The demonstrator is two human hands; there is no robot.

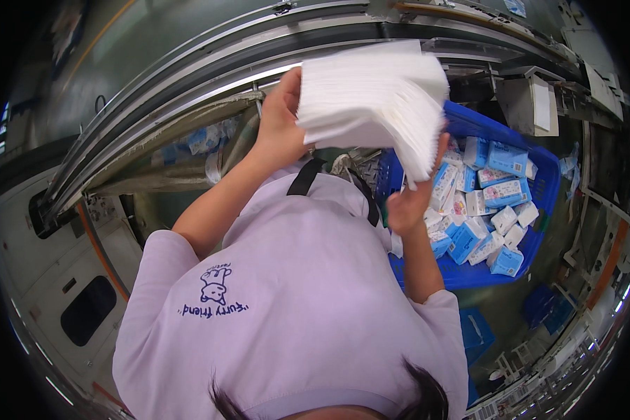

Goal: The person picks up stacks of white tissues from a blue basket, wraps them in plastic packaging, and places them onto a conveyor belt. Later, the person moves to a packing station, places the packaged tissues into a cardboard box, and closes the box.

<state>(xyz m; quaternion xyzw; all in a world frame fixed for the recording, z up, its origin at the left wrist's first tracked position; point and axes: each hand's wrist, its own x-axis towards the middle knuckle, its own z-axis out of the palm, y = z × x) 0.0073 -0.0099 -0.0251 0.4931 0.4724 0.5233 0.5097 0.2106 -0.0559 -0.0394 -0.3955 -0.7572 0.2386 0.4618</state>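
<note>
A thick stack of white folded tissues is held up in front of me, its right part bending downward. My left hand grips the stack's left end, with the fingers partly behind it. At the drooping right end, my right hand holds the tissues from below and the side; some of its fingers are hidden behind them. Beyond my right hand stands a blue plastic basket full of small blue and white tissue packs.
Metal conveyor rails run across the far side. A cloth-lined trough with blue and white packs lies at the left, beside a white machine panel. More blue bins stand on the floor at the lower right.
</note>
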